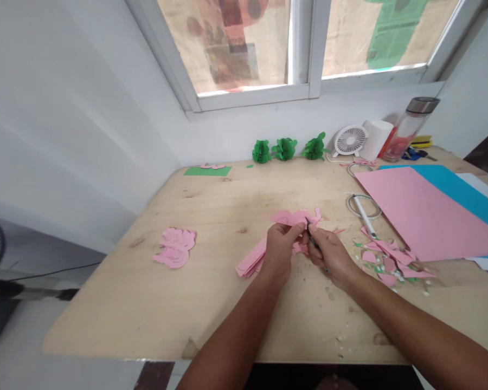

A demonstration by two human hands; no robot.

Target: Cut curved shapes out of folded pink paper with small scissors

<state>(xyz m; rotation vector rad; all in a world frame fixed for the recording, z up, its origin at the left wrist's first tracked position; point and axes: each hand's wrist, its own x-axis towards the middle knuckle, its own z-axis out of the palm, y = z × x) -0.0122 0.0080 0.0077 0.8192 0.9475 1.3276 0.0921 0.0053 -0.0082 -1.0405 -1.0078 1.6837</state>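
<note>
Pinched in my left hand (285,241) is a pink paper piece (293,217) with a wavy cut outline. My right hand (329,252) closes around slim dark scissors (314,242), mostly covered by my fingers, their pointed tip against the pink paper. Under and beside my left hand lies a folded stack of pink paper strips (252,259). More pink paper shows below the fingers, partly hidden. Farther left on the table rests a pile of cut pink scalloped shapes (174,247).
Pink, green and white scraps (390,260) lie right of my hands, near a white pen (365,216). Coloured sheets (435,211) cover the right side. Along the wall stand green paper figures (284,149), a small fan (350,141) and a glass bottle (409,130). Green paper (207,171) lies back left.
</note>
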